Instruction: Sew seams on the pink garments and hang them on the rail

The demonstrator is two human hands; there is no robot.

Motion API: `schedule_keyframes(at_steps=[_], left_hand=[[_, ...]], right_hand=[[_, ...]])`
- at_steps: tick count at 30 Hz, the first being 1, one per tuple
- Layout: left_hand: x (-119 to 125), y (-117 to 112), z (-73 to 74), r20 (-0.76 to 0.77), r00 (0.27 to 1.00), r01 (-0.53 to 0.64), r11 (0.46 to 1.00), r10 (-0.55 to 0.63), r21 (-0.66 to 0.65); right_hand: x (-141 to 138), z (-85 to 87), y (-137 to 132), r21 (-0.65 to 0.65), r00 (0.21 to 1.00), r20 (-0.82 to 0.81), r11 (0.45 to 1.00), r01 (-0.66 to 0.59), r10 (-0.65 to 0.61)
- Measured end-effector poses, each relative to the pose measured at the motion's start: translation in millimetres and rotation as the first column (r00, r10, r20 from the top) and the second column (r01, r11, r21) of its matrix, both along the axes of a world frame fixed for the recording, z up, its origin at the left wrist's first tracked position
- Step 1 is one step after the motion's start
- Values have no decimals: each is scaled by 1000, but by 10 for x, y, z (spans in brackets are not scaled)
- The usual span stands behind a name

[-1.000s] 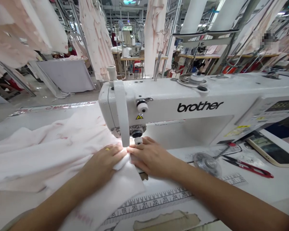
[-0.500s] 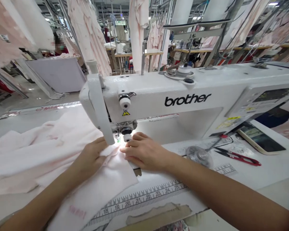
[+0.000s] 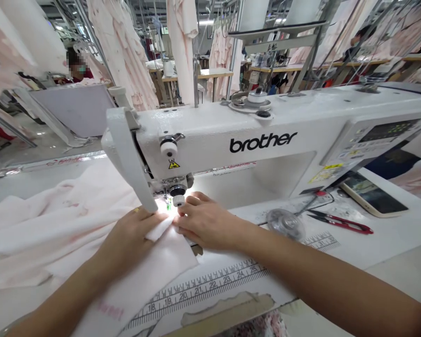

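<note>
Pale pink fabric [image 3: 154, 276] lies across the bed of a white sewing machine [image 3: 203, 126] and runs under its lit needle area. My left hand [image 3: 135, 234] is closed on a fold of this fabric, just left of and in front of the needle. Close beside the needle on the right, my right hand [image 3: 206, 222] has its fingertips pressed together on the fabric edge. The presser foot is mostly hidden by the machine's head and the glare. More of the cloth spreads in folds to the left.
Right of my right hand are a clear plastic bobbin case or disc [image 3: 286, 223], red-handled thread snips [image 3: 344, 221] and a phone [image 3: 373, 193]. A printed ruler scale [image 3: 210, 283] runs along the table front. Hanging pink garments [image 3: 124, 51] and other workstations stand behind.
My left hand has moved forward and right, closer to the needle, along with the fabric fold. My right hand stays beside the needle. The whole view has shifted slightly.
</note>
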State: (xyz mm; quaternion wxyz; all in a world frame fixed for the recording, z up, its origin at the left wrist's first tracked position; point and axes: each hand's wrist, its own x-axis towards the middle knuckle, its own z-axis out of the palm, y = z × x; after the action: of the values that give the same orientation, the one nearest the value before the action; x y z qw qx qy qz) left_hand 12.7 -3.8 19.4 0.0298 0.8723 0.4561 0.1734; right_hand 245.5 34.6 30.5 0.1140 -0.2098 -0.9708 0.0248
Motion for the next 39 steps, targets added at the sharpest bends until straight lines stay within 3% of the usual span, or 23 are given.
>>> schedule_keyframes(at_steps=[2, 5, 8, 14, 23, 29, 33, 36, 39], left_hand=[[-5, -14, 3, -85, 992, 99, 987, -89, 123], [42, -42, 60, -202, 972, 162, 962, -118, 219], [93, -85, 112, -251, 957, 187, 970, -144, 157], [101, -153, 92, -214, 972, 103, 995, -101, -3], [-1, -148, -55, -229, 963, 189, 964, -144, 188], [-76, -13, -160, -195, 978, 105, 986, -79, 130], [-97, 29, -134, -190, 978, 102, 990, -83, 95], [-129, 64, -106, -213, 969, 158, 974, -122, 163], [-202, 138, -101, -230, 957, 226, 950, -176, 215]], right_hand=[[-8, 1, 0, 12, 1000, 5, 1000, -4, 4], [-17, -15, 2, 27, 1000, 1, 1000, -6, 6], [-19, -42, 3, 33, 1000, -20, 999, -5, 6], [-8, -88, -1, 35, 993, -112, 999, 34, -30], [-33, -95, -43, 95, 997, -28, 992, 78, -76], [-26, -111, -21, 47, 984, -26, 983, 177, -176], [21, -88, 4, 46, 993, -80, 995, 87, -83], [44, -62, -7, 73, 985, -161, 996, -54, 65], [42, -60, -53, 102, 969, -140, 977, -189, 202]])
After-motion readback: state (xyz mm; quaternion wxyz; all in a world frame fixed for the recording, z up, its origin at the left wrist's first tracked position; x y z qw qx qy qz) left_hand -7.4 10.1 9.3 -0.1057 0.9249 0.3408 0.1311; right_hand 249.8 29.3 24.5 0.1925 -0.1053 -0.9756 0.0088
